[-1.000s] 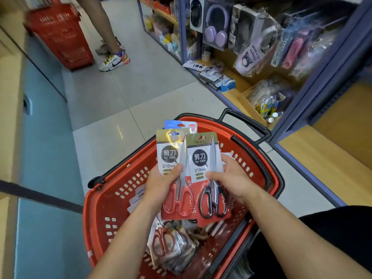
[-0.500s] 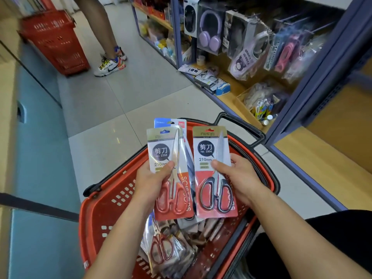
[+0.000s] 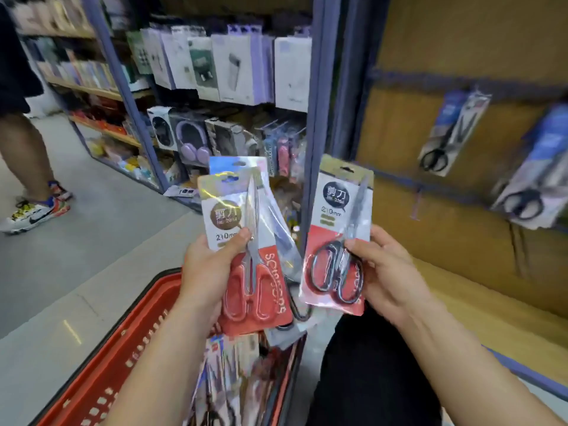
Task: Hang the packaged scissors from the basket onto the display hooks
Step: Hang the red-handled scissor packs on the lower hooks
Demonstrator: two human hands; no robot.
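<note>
1. Two hands are raised side by side, each closed on packaged scissors, with a clear gap between the two packs.
2. The left hand [image 3: 212,272] pinches a red-handled scissors pack [image 3: 246,256], thumb pressed on the front of the card near the blade pivot, fingers hidden behind it. At least one more pack [image 3: 281,229], with a blue card top, is fanned out behind it in the same grip.
3. The right hand [image 3: 387,272] grips a black-handled scissors pack [image 3: 338,238] by its right edge, thumb across the front above the handles, fingers curled behind. The pack stands nearly upright, its hang hole at the top.
4. Below the left hand sits the red basket [image 3: 123,348], with more packaged scissors [image 3: 227,373] blurred inside it.
5. Up and to the right of the right hand, two hanging scissors packs [image 3: 451,133] [image 3: 531,176] are on the wooden display panel [image 3: 430,235], well apart from the held pack.
6. Far to the left of the left hand, another person's leg and sneaker [image 3: 33,210] stand on the floor.
</note>
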